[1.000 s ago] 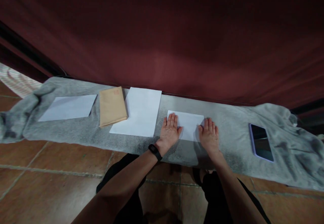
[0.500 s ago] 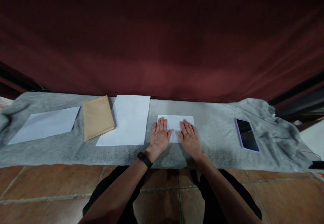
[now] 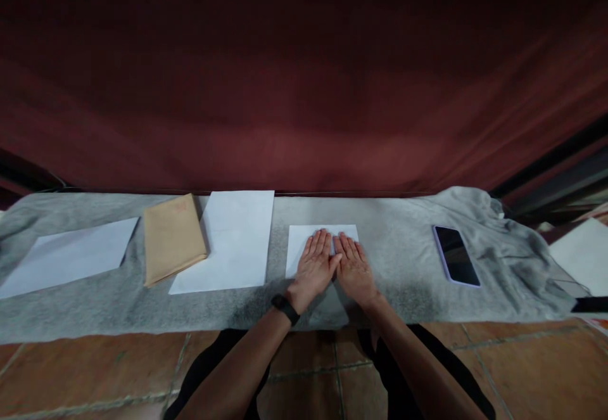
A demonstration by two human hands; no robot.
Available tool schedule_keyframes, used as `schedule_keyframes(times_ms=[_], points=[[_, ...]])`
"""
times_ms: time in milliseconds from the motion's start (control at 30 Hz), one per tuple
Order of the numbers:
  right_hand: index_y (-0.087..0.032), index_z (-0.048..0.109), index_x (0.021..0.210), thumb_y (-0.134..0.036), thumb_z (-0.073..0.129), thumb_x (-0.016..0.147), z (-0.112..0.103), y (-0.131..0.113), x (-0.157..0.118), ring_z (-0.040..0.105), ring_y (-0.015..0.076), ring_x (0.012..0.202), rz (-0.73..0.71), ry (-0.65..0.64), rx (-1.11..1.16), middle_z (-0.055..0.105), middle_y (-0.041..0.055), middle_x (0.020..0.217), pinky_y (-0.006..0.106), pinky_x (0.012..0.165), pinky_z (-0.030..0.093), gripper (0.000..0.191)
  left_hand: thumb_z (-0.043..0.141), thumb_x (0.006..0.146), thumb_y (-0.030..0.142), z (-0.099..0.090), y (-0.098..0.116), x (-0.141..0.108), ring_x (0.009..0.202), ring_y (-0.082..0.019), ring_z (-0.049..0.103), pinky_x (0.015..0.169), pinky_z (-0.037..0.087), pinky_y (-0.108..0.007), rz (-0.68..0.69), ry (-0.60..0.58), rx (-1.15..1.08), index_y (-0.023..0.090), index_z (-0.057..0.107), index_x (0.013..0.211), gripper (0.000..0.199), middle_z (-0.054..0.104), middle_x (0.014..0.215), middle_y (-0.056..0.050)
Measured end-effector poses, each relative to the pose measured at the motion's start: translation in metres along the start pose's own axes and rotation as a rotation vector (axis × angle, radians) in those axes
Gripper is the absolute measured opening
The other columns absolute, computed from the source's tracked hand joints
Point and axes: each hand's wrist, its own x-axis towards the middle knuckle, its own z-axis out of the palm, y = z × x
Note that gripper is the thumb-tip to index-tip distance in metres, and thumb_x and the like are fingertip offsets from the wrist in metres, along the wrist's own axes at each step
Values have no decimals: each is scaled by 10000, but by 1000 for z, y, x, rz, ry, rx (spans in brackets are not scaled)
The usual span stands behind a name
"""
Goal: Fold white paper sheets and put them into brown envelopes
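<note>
A small white sheet of paper [image 3: 298,242], perhaps folded, lies flat on the grey cloth in front of me. My left hand [image 3: 314,264] rests palm down on it with the fingers stretched out, and a dark band circles that wrist. Beside it my right hand [image 3: 352,269] also lies flat on the paper, fingers stretched forward. The two hands nearly meet at the thumbs over the middle of the sheet. Much of the paper is hidden beneath them.
Left of my hands is a larger white sheet [image 3: 240,239], partly covered by a brown envelope [image 3: 173,237]. Another white sheet [image 3: 76,255] lies farther left. A phone [image 3: 456,255] is on the right. The grey cloth [image 3: 394,236] runs along a dark red curtain [image 3: 304,141].
My left hand has slid right towards the middle of the small sheet, closing the gap to my right hand. The view has shifted slightly.
</note>
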Motion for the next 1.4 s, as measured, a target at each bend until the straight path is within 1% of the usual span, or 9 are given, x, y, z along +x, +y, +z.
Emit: schedule_keyframes(times_ms=[100, 300, 433, 667, 800, 900, 1033, 1133, 1400], points=[[-125, 368, 1564, -253, 351, 1038, 2, 0, 0, 341, 258, 1495, -3, 21, 17, 376, 133, 1612, 469, 1218, 274, 541, 281, 1051, 473, 3, -8, 5, 1535, -249, 261, 1263, 238, -443, -28, 6, 33, 55, 359, 1543, 650, 355, 1621, -164], [-114, 404, 1543, -365, 358, 1062, 3, 5, 1, 413, 275, 1453, 39, 79, 19, 435, 150, 1575, 472, 1192, 310, 545, 294, 1047, 429, 8, -25, 7, 1529, -249, 281, 1252, 244, -480, -90, 49, 104, 94, 326, 1567, 619, 360, 1617, -162], [-93, 393, 1544, -363, 369, 1056, 3, 14, 3, 433, 288, 1439, 96, 97, 9, 446, 162, 1564, 471, 1180, 324, 558, 286, 1046, 421, 8, -31, 4, 1530, -251, 281, 1252, 234, -486, -122, 58, 152, 107, 341, 1564, 608, 365, 1616, -155], [-35, 460, 1492, -300, 380, 1036, -3, 26, 7, 457, 315, 1417, 164, 86, -12, 480, 193, 1532, 498, 1189, 309, 533, 274, 1047, 413, 4, -31, 1, 1536, -281, 257, 1256, 214, -489, -188, 43, 198, 39, 344, 1553, 634, 329, 1625, -181], [-45, 448, 1504, -281, 340, 1043, -7, 18, 16, 440, 308, 1434, 182, 68, 34, 451, 184, 1554, 496, 1195, 311, 529, 266, 1048, 396, 3, -31, 1, 1535, -284, 260, 1253, 219, -495, -200, 40, 198, 43, 357, 1549, 620, 334, 1621, -187], [-90, 420, 1532, -317, 320, 1058, -7, 6, 23, 401, 279, 1465, 132, 38, 101, 414, 147, 1585, 477, 1207, 308, 535, 266, 1048, 374, 2, -30, 2, 1531, -282, 272, 1248, 234, -497, -194, 52, 189, 71, 371, 1549, 595, 339, 1623, -173], [-99, 451, 1513, -309, 325, 1061, -4, -8, 29, 362, 248, 1489, 88, -20, 156, 418, 129, 1588, 447, 1224, 292, 514, 260, 1049, 327, 3, -25, 2, 1538, -257, 254, 1257, 230, -479, -99, 50, 149, 135, 367, 1561, 558, 342, 1636, -100], [-96, 467, 1502, -270, 331, 1056, 0, -11, 30, 366, 253, 1486, 88, -25, 157, 413, 130, 1590, 448, 1231, 271, 498, 257, 1054, 337, 5, -23, 2, 1538, -269, 252, 1256, 228, -501, -78, 13, 153, 159, 384, 1557, 549, 339, 1638, -75], [-100, 425, 1530, -386, 392, 1058, 7, -4, 28, 368, 301, 1481, 133, 38, 86, 403, 163, 1588, 476, 1210, 272, 553, 263, 1057, 390, 3, -29, -2, 1533, -265, 270, 1259, 205, -476, -136, 28, 196, 81, 334, 1569, 602, 333, 1626, -166]])
